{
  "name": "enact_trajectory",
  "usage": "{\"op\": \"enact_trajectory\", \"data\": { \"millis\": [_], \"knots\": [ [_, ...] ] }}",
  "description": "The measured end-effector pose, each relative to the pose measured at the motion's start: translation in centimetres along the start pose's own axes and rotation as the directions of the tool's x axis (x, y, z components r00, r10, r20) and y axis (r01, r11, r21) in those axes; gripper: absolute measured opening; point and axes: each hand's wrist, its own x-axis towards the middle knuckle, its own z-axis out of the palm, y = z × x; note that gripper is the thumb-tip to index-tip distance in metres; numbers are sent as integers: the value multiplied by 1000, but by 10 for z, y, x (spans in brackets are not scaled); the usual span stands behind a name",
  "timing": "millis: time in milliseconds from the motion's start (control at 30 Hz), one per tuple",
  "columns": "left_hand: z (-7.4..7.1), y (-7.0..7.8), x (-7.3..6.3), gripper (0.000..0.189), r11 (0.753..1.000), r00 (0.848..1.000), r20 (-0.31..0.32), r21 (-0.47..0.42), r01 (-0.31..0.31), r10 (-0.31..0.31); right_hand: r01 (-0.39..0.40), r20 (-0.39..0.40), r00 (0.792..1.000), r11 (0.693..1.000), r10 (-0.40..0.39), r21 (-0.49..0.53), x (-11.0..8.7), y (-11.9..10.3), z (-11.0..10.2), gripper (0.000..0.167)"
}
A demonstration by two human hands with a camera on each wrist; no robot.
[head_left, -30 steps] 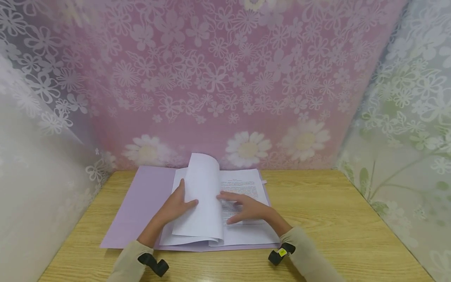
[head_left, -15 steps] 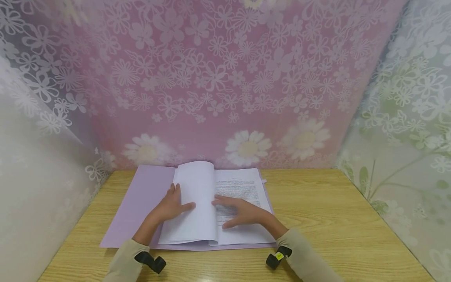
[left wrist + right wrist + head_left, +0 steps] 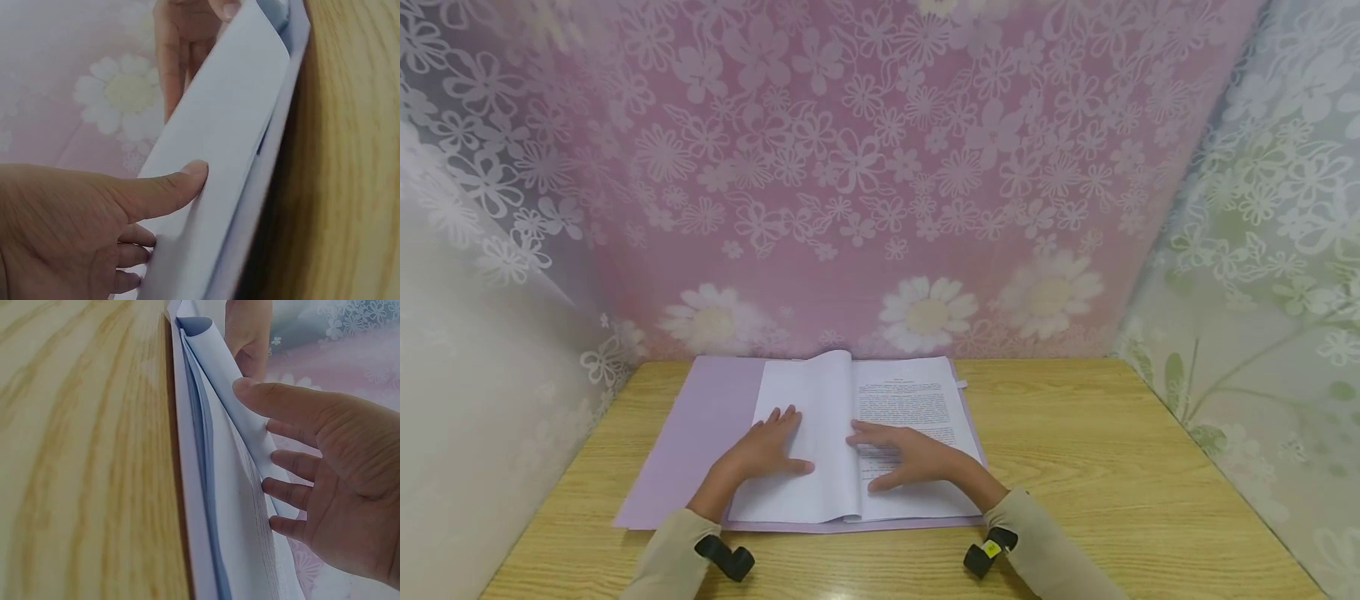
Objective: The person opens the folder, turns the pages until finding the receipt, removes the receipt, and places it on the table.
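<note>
A lilac folder (image 3: 677, 446) lies spread on the wooden table, holding a stack of white sheets. The turned pages (image 3: 808, 387) lie over its left half, blank side up, and bulge in a curve near the middle. A printed page (image 3: 906, 400) shows on the right half. My left hand (image 3: 765, 447) rests on the turned pages with fingers spread, its thumb on the paper (image 3: 212, 125) in the left wrist view. My right hand (image 3: 910, 457) is over the printed page, fingers extended, fingertips right at the curved fold (image 3: 222, 369) of the turned pages.
The wooden table (image 3: 1097, 467) extends to both sides and in front of the folder. A pink floral backdrop (image 3: 880, 208) stands right behind it, with a pale patterned wall (image 3: 1277, 292) on the right. A small lilac tab (image 3: 962, 384) sticks out at the folder's right edge.
The raised pages have come down to the left and flattened onto the folder's left side. My left hand has lowered with them, and my right hand has shifted slightly left and down.
</note>
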Motion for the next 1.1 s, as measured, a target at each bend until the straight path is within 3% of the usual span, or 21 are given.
{"op": "enact_trajectory", "data": {
  "millis": [333, 667, 767, 867, 967, 1100],
  "knots": [
    [6, -2, 4, 97, 999, 1000, 0, 47, 25, -25, 20, 8, 1000, 1000, -20, -11, -1, 0, -2, 69],
    [5, -4, 2, 97, 998, 1000, -11, 63, 15, -14, 3, 15, 1000, 1000, -3, -31, 4, 4, -7, 68],
    [5, -4, 1, 97, 999, 1000, -7, 49, 14, -14, -38, -39, 999, 998, 36, -40, 5, 6, -18, 68],
    [4, -3, 0, 98, 999, 1000, -6, 41, 16, -16, -78, -143, 987, 996, 71, -44, 4, 13, -33, 65],
    [5, -4, 0, 98, 999, 1000, -11, 41, 15, -15, -110, -255, 962, 993, 96, -44, 1, 28, -48, 60],
    [5, -4, 0, 98, 999, 1000, -15, 49, 10, -10, -166, -376, 914, 986, 152, -3, -6, 55, -68, 58]
  ]
}}
